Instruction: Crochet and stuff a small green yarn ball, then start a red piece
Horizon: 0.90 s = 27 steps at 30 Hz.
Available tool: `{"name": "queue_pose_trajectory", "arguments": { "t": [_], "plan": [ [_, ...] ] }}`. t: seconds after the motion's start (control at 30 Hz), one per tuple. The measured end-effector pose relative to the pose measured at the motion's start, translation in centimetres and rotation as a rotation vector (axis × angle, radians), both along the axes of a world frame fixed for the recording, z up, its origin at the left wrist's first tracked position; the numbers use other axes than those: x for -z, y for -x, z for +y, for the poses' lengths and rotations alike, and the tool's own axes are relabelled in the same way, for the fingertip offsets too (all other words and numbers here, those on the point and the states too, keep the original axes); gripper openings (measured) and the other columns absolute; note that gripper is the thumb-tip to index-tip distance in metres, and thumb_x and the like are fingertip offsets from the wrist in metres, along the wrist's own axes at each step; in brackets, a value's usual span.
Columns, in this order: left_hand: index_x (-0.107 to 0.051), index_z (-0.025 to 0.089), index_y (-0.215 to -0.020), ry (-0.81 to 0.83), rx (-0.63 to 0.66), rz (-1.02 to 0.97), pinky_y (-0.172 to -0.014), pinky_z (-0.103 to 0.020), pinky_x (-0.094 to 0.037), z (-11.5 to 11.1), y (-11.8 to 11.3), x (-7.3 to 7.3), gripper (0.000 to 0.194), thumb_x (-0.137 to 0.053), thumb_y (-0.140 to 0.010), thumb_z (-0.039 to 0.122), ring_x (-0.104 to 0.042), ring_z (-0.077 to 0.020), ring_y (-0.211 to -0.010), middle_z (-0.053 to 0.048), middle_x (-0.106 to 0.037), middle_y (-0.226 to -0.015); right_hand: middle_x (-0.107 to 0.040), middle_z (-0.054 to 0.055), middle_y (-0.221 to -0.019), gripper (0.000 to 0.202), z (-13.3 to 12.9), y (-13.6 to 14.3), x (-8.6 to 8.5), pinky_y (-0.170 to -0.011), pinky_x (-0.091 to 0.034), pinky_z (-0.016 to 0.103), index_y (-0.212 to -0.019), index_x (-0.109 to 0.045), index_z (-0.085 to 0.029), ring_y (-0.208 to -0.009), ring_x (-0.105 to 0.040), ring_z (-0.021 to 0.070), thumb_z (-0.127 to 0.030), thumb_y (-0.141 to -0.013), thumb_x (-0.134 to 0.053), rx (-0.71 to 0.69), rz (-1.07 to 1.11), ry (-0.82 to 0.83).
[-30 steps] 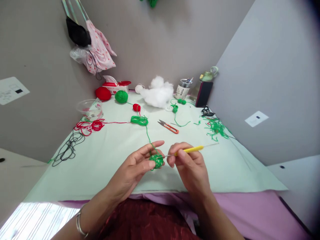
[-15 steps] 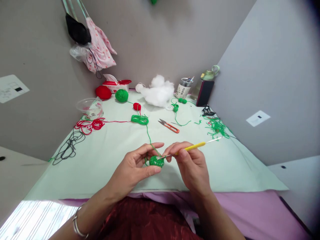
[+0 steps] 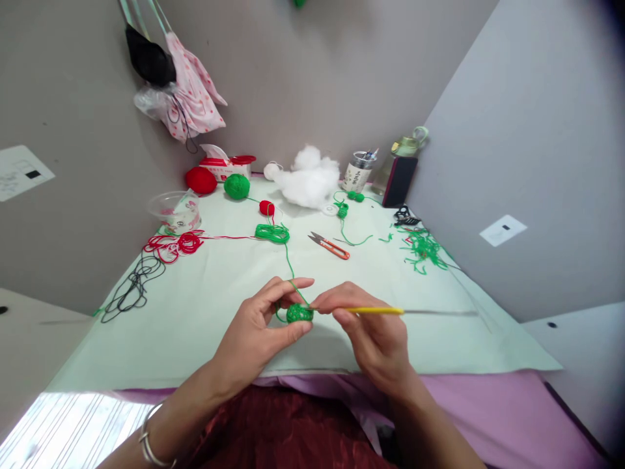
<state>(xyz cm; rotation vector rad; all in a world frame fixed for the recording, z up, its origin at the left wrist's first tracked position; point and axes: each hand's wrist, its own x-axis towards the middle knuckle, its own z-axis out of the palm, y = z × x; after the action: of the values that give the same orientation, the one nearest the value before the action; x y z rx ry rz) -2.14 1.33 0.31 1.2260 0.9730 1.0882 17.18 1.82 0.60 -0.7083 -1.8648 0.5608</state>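
Observation:
Between thumb and fingers of my left hand (image 3: 266, 319) is a small green crochet piece (image 3: 299, 314), rounded in shape. Green yarn (image 3: 288, 259) runs from it over my left index finger and back to a loose green skein (image 3: 272, 233) on the table. My right hand (image 3: 374, 332) grips a crochet hook (image 3: 378, 311) by its yellow handle, the shaft pointing out to the right. The hook's working tip is at the crochet piece's upper right edge, mostly hidden by my right fingers.
Orange thread snips (image 3: 329, 246) lie beyond my hands. Farther back are white stuffing (image 3: 310, 179), a green yarn ball (image 3: 237, 187), a red yarn ball (image 3: 201, 180) and a pen tin (image 3: 359, 171). Green yarn scraps (image 3: 424, 249) lie at right, a clear tub (image 3: 176, 212) at left.
The crochet hook has swung from slanting upward to nearly level as my right hand turned. My left hand and the crochet piece have shifted slightly left.

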Motion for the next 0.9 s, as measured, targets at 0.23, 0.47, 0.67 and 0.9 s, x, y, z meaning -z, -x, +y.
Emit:
{"name": "queue_pose_trajectory", "arguments": {
  "t": [0.23,0.47,0.67,0.9],
  "plan": [
    [-0.073,0.030,-0.130,-0.080,-0.215,-0.028,-0.090,-0.030,-0.046,-1.9,-1.8,1.0,0.038,-0.072,-0.093,0.036,-0.057,-0.0196,-0.097,-0.003,-0.061,-0.104,-0.076,0.011,-0.099,0.040,-1.0,1.0,2.4,-0.078,-0.064,0.035,-0.129,-0.069,-0.023,-0.092,-0.073,0.0223,-0.006,-0.093,-0.063,0.284,-0.293,-0.530],
    [-0.071,0.025,-0.134,0.414,0.026,-0.552,-0.101,-0.031,-0.041,-1.4,-1.7,0.6,0.055,-0.084,-0.081,0.033,-0.058,-0.0185,-0.103,-0.004,-0.066,-0.107,-0.076,0.007,-0.104,0.044,-0.7,1.0,2.5,-0.074,-0.063,0.035,-0.130,-0.071,-0.033,-0.093,-0.073,0.0208,-0.007,-0.096,-0.061,0.189,-0.014,-0.300],
    [-0.074,0.026,-0.130,0.364,0.022,-0.457,-0.100,-0.030,-0.038,-0.4,-0.6,0.2,0.060,-0.089,-0.072,0.021,-0.054,-0.0168,-0.103,-0.002,-0.063,-0.105,-0.075,0.005,-0.088,0.023,-0.5,0.4,1.4,-0.073,-0.059,0.034,-0.107,-0.077,-0.024,-0.082,-0.070,0.0183,-0.013,-0.100,-0.057,0.074,0.264,0.071],
    [-0.075,0.027,-0.128,0.259,0.074,-0.367,-0.093,-0.032,-0.042,-0.2,-0.5,0.6,0.059,-0.090,-0.071,0.024,-0.056,-0.0172,-0.096,-0.002,-0.061,-0.099,-0.071,0.004,-0.079,0.021,0.3,0.4,1.2,-0.053,-0.054,0.028,-0.087,-0.075,-0.020,-0.060,-0.065,0.0146,-0.031,-0.100,-0.062,-0.042,0.568,0.441]
  ]
}}
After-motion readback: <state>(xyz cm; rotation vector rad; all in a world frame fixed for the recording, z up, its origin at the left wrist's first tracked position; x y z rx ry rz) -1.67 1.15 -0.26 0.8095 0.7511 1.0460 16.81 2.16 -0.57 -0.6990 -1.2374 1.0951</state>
